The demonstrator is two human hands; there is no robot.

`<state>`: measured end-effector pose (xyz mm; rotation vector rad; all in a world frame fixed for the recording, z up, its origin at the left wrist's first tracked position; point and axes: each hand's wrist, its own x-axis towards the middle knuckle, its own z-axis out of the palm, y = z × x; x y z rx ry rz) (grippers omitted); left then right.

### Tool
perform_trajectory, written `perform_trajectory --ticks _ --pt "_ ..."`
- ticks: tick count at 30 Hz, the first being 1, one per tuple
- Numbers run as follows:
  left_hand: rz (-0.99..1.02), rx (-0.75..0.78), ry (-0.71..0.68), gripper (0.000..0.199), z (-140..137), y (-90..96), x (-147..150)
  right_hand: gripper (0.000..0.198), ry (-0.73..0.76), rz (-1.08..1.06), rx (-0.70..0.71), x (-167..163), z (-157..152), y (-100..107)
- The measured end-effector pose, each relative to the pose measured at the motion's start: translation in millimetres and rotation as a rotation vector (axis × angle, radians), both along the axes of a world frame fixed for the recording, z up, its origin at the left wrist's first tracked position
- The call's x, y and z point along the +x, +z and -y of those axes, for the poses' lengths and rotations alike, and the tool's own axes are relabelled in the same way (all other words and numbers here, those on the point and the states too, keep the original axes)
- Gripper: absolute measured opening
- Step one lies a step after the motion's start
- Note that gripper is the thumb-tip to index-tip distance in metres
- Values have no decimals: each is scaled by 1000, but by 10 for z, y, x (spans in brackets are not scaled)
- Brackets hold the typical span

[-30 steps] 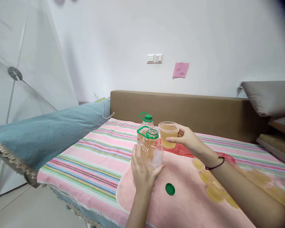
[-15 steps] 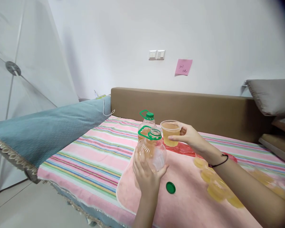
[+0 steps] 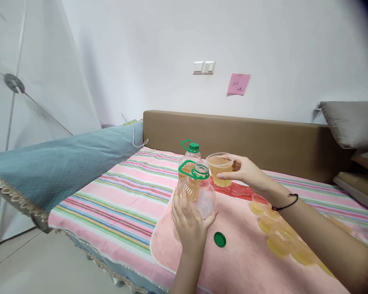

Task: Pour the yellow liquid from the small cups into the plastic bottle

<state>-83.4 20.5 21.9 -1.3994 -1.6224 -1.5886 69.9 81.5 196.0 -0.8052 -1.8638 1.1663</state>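
My left hand [image 3: 190, 222] is wrapped round the lower body of a clear plastic bottle [image 3: 204, 198] with a green ring handle and an uncapped mouth. In my right hand [image 3: 243, 173] is a clear plastic cup [image 3: 220, 169] of yellow liquid, gripped by its side between thumb and fingers. The cup hangs upright just right of the bottle's mouth. Behind stands a second bottle [image 3: 194, 154] with a green cap on, amber liquid showing in it. A loose green cap [image 3: 220, 239] lies on the pink mat [image 3: 233, 269] in front of the bottle.
Several more cups [image 3: 280, 241] of yellow liquid stand in a row under my right forearm. Red plastic film [image 3: 233, 190] lies behind the mat. A striped cloth [image 3: 119, 192] covers the seat, with a brown backrest [image 3: 233, 130] behind and a blue armrest [image 3: 64, 155] at left.
Both hands keep their holds on the bottle and the cup. The cup has shifted very slightly left and up; the view has moved a little.
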Motion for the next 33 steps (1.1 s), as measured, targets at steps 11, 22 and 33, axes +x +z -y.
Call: perform_trajectory --ticks 11,22,33 --pt "-4 -15 19 108 9 4 9 59 -12 86 30 45 -54 10" --pt "-13 1 7 104 28 60 -1 54 1 175 58 52 -45 137" --pt "23 -23 -5 111 55 74 21 50 9 265 70 66 -64 254"
